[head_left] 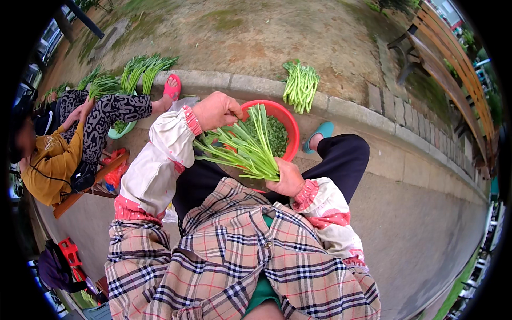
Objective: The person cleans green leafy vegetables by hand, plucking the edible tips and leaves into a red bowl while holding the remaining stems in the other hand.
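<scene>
My right hand (pixel 288 180) grips the cut ends of a bunch of long green vegetable stalks (pixel 246 148) that fans out over a red plastic basin (pixel 288 124). My left hand (pixel 216 110) is closed on one stalk of that bunch near its leafy end, above the basin's left rim. The basin sits on the pavement between my knees and holds picked green leaves (pixel 274 136). Both forearms wear white sleeve covers with pink cuffs.
A tied bundle of greens (pixel 301 85) lies on the concrete kerb ahead. Another person sits at my left by more bundles (pixel 140 70) and a green bowl (pixel 120 129). A wooden bench (pixel 453 61) stands far right; red stools (pixel 69 253) at lower left.
</scene>
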A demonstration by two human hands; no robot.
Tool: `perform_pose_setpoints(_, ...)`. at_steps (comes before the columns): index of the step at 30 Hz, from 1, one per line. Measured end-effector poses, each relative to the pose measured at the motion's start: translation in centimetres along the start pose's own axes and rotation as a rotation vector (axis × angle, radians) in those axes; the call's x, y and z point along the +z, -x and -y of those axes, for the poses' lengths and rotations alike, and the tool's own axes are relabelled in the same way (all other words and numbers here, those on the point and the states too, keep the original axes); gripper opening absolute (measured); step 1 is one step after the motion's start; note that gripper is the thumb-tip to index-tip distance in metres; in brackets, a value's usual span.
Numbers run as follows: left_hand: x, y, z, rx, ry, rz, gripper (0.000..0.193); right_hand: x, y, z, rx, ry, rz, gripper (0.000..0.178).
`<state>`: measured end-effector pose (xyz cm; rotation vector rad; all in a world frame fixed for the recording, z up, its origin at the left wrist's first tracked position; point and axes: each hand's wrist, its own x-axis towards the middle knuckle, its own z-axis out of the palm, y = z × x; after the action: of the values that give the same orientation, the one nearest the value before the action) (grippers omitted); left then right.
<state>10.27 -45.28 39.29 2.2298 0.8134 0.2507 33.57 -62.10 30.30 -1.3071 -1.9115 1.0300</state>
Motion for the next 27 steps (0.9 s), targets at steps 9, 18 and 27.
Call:
perform_pose_setpoints(9, 1.7, -1.1, 0.1, -0.165, 0.211, -0.34, 0.011, -0.2, -0.5, -0.3, -0.009, -0.076, -0.016, 0.037)
perform_pose_setpoints(18, -3.5, 2.2, -2.4, -0.064, 0.76, -0.831, 0.014, -0.8, -0.2, -1.3, 0.041, -0.209, -0.072, 0.036)
perform_pose_setpoints(27, 6.1, 6.1, -5.8, 0.031, 0.793, -0.637, 0.013, -1.5, -0.6, -1.8, 0.126, -0.315, -0.233, 0.03)
